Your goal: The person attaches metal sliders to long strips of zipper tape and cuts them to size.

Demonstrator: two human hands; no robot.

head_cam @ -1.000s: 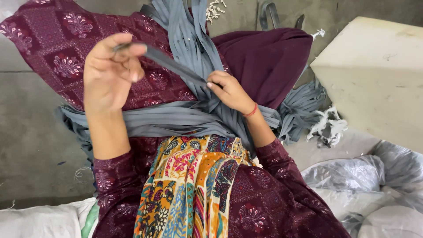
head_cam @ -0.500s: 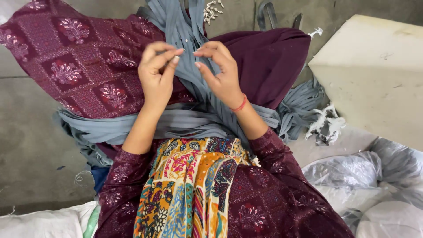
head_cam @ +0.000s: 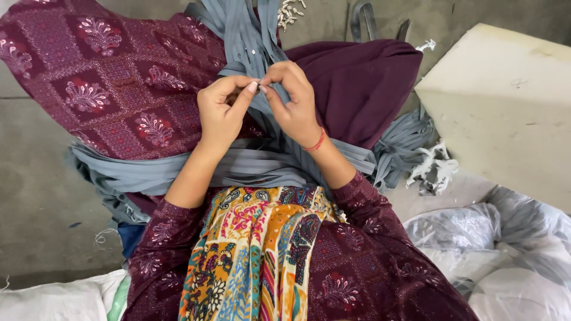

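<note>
Both hands now drawn together over the lap, fingertips meeting above the bundle of grey zipper tape [head_cam: 262, 163]. Left hand [head_cam: 223, 113], raised and apart a second ago with a grey strip stretched between the two, since lowered and brought in. Right hand [head_cam: 294, 104] lifted off the pile to meet it. Both closed in a pinch, thumb against forefinger, on something small at the point where the fingers touch; probably the end of a grey strip or a tiny slider, too small to tell for sure. So: stretching and separating done, fine fingertip work on the strip's end now in hand.

Grey tape draped across the knees and running up and away between the wrists. Under it, a patterned maroon cloth [head_cam: 101, 89] on the left and a plain dark purple cloth [head_cam: 363, 89] on the right. Red thread [head_cam: 315, 144] around the right wrist. Bright multicoloured scarf [head_cam: 256, 255] hanging down the front. Pale foam block [head_cam: 505, 101] well to the right, clear plastic bags [head_cam: 499, 249] below it, bare concrete floor [head_cam: 35, 214] to the left
</note>
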